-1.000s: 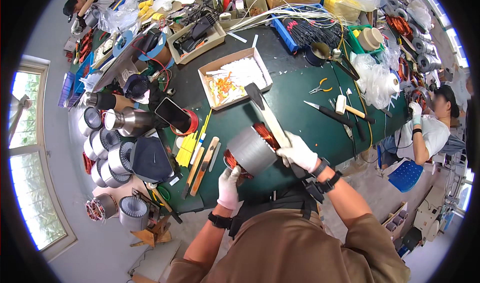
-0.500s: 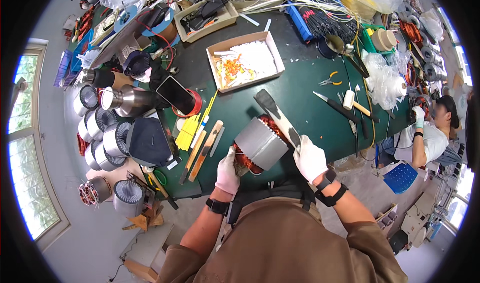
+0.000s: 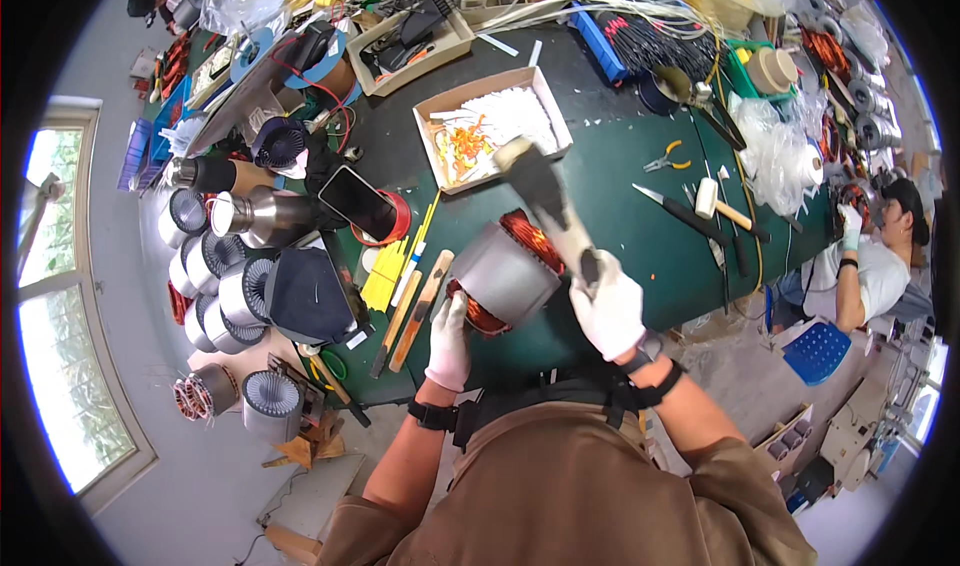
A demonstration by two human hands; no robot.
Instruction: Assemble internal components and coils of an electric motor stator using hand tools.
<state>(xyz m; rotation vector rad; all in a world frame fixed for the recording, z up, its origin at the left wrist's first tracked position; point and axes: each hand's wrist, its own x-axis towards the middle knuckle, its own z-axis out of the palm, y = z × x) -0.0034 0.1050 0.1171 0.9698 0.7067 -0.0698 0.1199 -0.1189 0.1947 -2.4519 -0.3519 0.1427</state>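
A motor stator point(image 3: 507, 272) with a grey cylindrical core and copper windings at both ends rests tilted on the green bench in front of me. My left hand point(image 3: 449, 344), in a white glove, grips it by the copper winding point(image 3: 480, 316) at its lower left end. My right hand point(image 3: 608, 311), also gloved, is closed round the lower part of a flat wooden paddle point(image 3: 566, 228) with dark patches. The paddle is smeared by motion. Its wide far end is raised above the stator's upper right winding, near the white carton point(image 3: 447, 174).
Two wooden sticks point(image 3: 420, 311) and yellow strips point(image 3: 384, 278) lie left of the stator, below a phone point(image 3: 357, 204). Pliers point(image 3: 666, 156), a knife point(image 3: 680, 214) and a white-headed hammer point(image 3: 730, 209) lie right. Several stators point(image 3: 272, 406) stand left. A co-worker point(image 3: 868, 266) sits far right.
The paddle has swung up and away from the stator's winding, with my right hand shifting slightly left. The stator has moved left and turned a little, my left hand still on it.
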